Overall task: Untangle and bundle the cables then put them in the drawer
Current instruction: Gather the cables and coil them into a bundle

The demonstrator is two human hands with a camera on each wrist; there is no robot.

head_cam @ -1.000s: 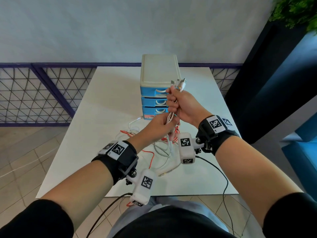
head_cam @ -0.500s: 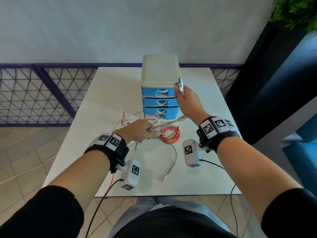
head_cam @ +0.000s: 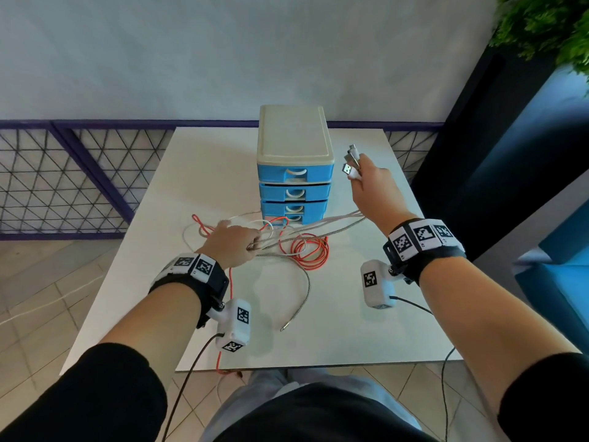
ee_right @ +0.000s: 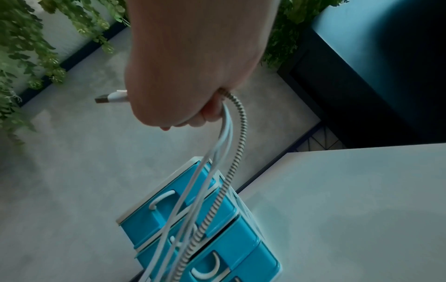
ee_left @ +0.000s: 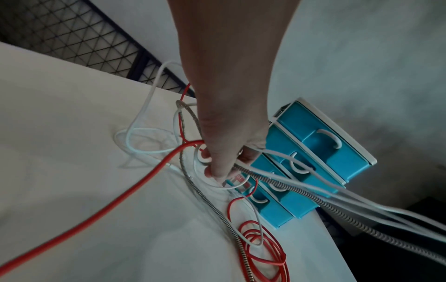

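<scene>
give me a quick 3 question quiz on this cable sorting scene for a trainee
1. True or false: a drawer of the drawer unit is pulled fully out.
2. Which hand holds the USB plugs? A) left B) right
3. What colour is the coiled cable lying on the table?

Key: 1 false. 2 B, the right hand; the left hand grips the cables low over the table. 3 red.

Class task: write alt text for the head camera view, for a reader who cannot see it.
A person's right hand holds up a bunch of cable plugs beside a small blue drawer unit, while the left hand grips the same white and braided cables low over a white table. A coiled red cable lies between the hands.
</scene>
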